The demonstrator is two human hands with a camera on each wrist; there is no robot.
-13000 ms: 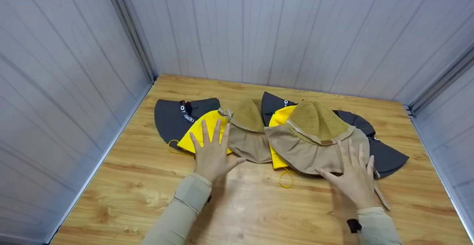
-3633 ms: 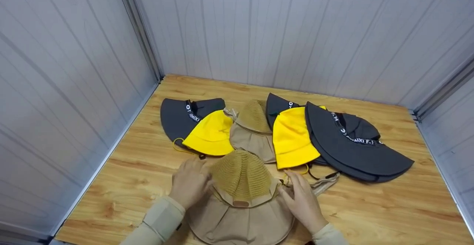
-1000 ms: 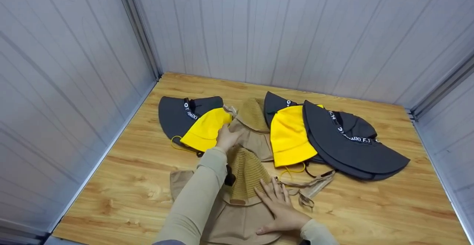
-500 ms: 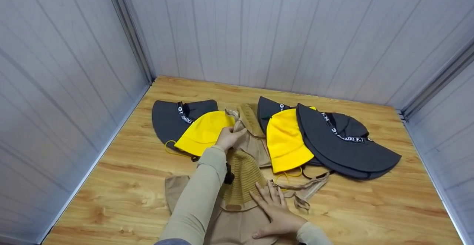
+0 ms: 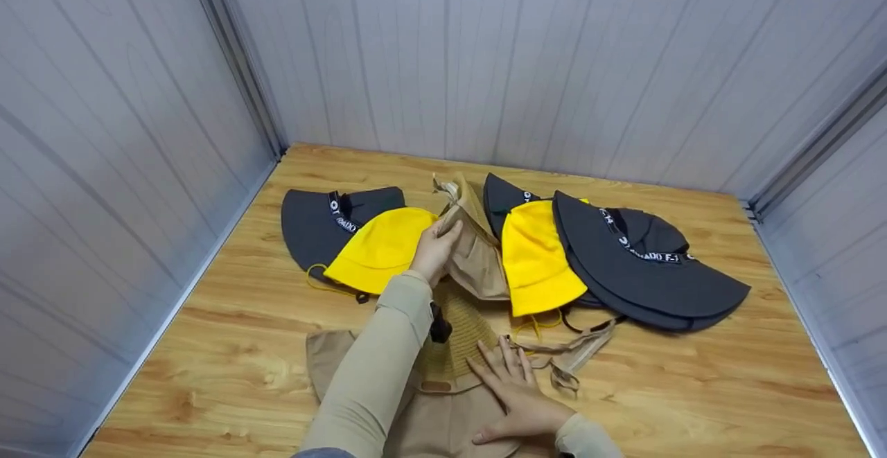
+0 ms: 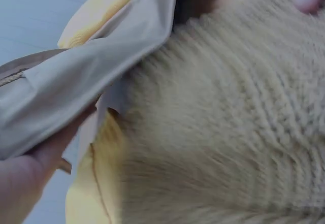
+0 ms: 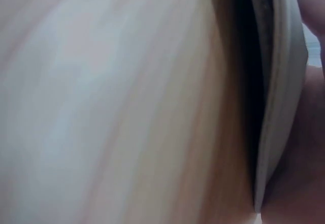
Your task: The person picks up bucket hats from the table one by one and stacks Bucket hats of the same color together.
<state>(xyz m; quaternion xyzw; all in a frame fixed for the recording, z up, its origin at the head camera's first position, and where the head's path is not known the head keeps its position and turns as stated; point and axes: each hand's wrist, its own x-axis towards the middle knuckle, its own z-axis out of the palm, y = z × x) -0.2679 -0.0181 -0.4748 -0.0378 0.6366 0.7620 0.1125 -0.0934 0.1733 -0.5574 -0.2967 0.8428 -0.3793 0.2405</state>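
Observation:
In the head view my left hand [image 5: 433,250] pinches the brim of the rear tan sun hat [image 5: 478,264], whose left side is raised off the table. The left wrist view shows the fabric brim [image 6: 76,92] held at its edge and, close up, a ribbed knit crown [image 6: 228,107]. My right hand [image 5: 520,399] rests with spread fingers on the front tan sun hat [image 5: 443,423], over its crown edge and brim. My left forearm covers part of that front hat. In the right wrist view, a pale brim edge [image 7: 284,92] stands beside the hand.
A yellow bucket hat [image 5: 384,250] overlaps a dark grey hat [image 5: 305,229] on the left. On the right, another yellow hat [image 5: 537,264] lies partly under dark grey wide-brimmed hats [image 5: 658,288]. Tan ties [image 5: 582,350] trail across the wooden table [image 5: 229,368]; panel walls enclose it.
Over the last second, my left hand has taken the rear tan hat's brim and lifted it up and away from me. My right hand has stayed on the front hat.

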